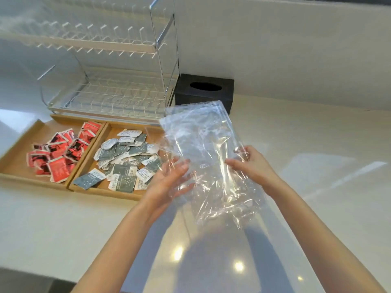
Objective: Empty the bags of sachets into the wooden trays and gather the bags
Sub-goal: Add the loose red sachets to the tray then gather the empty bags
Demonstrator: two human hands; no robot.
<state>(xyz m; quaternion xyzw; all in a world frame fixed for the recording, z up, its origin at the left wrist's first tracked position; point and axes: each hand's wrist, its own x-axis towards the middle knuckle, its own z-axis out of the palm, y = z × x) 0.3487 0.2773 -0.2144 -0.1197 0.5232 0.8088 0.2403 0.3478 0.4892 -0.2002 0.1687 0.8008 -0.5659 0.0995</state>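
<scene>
Clear empty plastic bags [207, 157] hang above the white counter, held between both hands. My right hand [251, 163] grips their right edge, thumb curled over the film. My left hand [169, 180] lies behind the left side with fingers spread and fairly straight, seen through the plastic. To the left stand two wooden trays side by side. The left tray [19, 153] holds several red sachets [59, 153]. The right tray [101, 187] holds several grey and white sachets [127, 157].
A chrome two-tier dish rack [110, 81] stands behind the trays. A black tissue box [204, 92] sits against the wall to its right. The glossy white counter [317, 157] stretches to the right and toward me.
</scene>
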